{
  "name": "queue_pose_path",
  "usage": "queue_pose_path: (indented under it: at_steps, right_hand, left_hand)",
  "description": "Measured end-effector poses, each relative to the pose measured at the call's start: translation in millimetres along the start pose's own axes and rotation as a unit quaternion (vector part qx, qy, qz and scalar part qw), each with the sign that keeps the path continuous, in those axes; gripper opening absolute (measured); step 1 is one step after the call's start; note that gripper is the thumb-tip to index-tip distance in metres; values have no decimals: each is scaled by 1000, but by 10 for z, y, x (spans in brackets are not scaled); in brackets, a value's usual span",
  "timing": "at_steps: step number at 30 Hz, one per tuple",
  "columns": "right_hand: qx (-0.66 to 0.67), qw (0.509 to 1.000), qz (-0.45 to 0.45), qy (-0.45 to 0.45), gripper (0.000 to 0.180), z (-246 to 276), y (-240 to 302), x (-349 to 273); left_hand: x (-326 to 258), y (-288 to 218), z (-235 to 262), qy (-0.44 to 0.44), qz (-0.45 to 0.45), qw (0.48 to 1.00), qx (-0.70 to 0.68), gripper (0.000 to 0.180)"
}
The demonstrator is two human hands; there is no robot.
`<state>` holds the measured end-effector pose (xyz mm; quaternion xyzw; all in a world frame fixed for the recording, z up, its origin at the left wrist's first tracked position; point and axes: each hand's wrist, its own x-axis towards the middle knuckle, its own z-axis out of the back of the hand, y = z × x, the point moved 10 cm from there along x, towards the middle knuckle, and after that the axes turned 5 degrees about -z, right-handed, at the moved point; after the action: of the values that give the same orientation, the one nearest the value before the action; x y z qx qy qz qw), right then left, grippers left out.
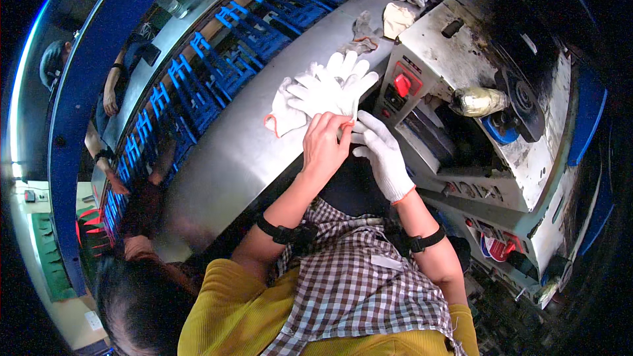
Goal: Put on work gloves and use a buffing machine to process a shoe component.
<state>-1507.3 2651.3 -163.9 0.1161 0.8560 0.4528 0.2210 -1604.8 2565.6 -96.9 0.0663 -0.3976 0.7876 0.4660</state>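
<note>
My bare left hand (325,143) pinches the orange-edged cuff of a white knit work glove (356,84). The glove is held up over the metal bench, its fingers pointing away from me. My right hand (384,158) wears a matching white glove with an orange cuff at the wrist. Its bent fingers meet the held glove's cuff beside my left fingertips, closed on the edge; the exact grip is partly hidden. Just behind and to the left, more white gloves (288,109) lie in a loose pile on the bench.
A grey metal bench (227,151) curves along my left, bordered by a rack of blue slotted parts (224,69). At right stands a stained machine (455,46) with a red switch (402,84). Used gloves (397,20) lie farther back. Other people are at left, one close by.
</note>
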Motion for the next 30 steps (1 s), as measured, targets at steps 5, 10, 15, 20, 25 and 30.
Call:
queue_pose_path:
  at_steps: [5, 10, 15, 20, 25, 30]
  right_hand:
    - [-73, 996, 32, -37, 59, -98, 175, -29]
    - [-80, 991, 93, -56, 29, -176, 482, -65]
    - [-299, 891, 323, -109, 18, -335, 1287, -420]
    - [-627, 696, 341, 81, 18, -977, 1116, -759]
    - [-628, 678, 376, 63, 21, -1020, 1132, -979]
    - [-631, 675, 378, 62, 27, -975, 1107, -1079]
  left_hand:
    - [-59, 324, -193, -1, 235, 890, -390, 11]
    - [115, -56, 97, 17, 131, 908, -398, 15]
    - [-76, -29, 36, -10, 304, 766, -567, 62]
    - [-55, -358, -287, 92, 311, 490, -809, 103]
    - [-58, -396, -368, 75, 285, 384, -875, 103]
    - [-101, -486, -415, 127, 227, 461, -848, 82]
